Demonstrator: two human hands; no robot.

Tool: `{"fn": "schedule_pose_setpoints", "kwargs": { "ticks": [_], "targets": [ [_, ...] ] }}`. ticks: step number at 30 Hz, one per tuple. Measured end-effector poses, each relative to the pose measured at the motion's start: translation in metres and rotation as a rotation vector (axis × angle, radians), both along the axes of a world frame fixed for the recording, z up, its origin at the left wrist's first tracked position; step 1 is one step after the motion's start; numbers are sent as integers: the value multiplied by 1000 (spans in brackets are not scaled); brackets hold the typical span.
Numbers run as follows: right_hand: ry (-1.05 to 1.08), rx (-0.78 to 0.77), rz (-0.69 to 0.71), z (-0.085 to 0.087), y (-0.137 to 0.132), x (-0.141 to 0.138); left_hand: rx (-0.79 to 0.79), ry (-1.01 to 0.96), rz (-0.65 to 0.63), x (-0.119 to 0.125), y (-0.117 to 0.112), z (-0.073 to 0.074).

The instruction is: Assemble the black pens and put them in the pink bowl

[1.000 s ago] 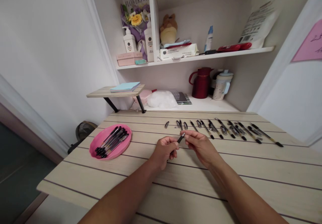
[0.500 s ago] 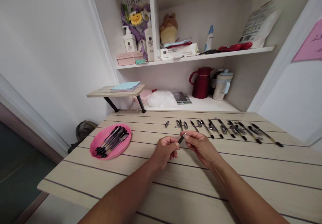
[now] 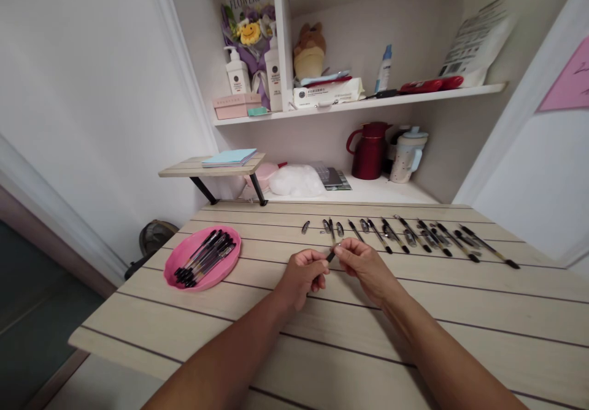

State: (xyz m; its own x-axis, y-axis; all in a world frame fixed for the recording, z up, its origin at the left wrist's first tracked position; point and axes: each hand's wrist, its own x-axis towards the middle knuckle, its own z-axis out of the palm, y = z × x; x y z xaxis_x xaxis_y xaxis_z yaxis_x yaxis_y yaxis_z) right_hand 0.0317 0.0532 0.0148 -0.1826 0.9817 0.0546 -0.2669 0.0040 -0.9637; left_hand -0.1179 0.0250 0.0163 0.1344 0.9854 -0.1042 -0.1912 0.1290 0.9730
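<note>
Over the middle of the table, my left hand (image 3: 306, 275) is closed in a pinch on a short black pen part (image 3: 331, 256); the fingers hide its lower end. My right hand (image 3: 361, 266) pinches the upper end of that part, where a small shiny tip shows at the fingertips. Beyond the hands, slim pen pieces with black ends (image 3: 380, 237) lie in a slanting row, with dark pen caps (image 3: 340, 229) among them. To the left, a pink tray (image 3: 171, 255) holds a bundle of black pens (image 3: 207, 259).
A small raised stand (image 3: 184, 168) with blue paper on it stands at the back left. Behind the table, a shelf unit (image 3: 396, 99) carries bottles and a plush toy. A red jug (image 3: 369, 152) and a pale tumbler (image 3: 407, 157) stand beneath the shelf.
My right fingers have moved slightly down and left along the black pen part, covering more of its upper end. My left hand holds nearly still.
</note>
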Motion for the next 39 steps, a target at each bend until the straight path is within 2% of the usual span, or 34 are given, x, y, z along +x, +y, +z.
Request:
{"fn": "schedule_pose_setpoints", "kwargs": {
  "ticks": [3,8,13,19,26,39],
  "targets": [
    [57,-29,79,0,-1,0,-17,-31,-5,-1,1,0],
    [10,-23,-14,-1,0,-1,-22,-23,-30,-1,0,0],
    [68,-35,55,1,-1,0,-35,-41,-35,-1,0,-1],
    [8,-36,-41,-1,1,-1,-44,-21,-20,-2,2,-2],
    [27,-72,15,2,0,1,-47,-33,-34,-2,1,-1],
    [-75,13,-63,-2,1,-4,20,78,11,-4,4,-2]
  ]
}}
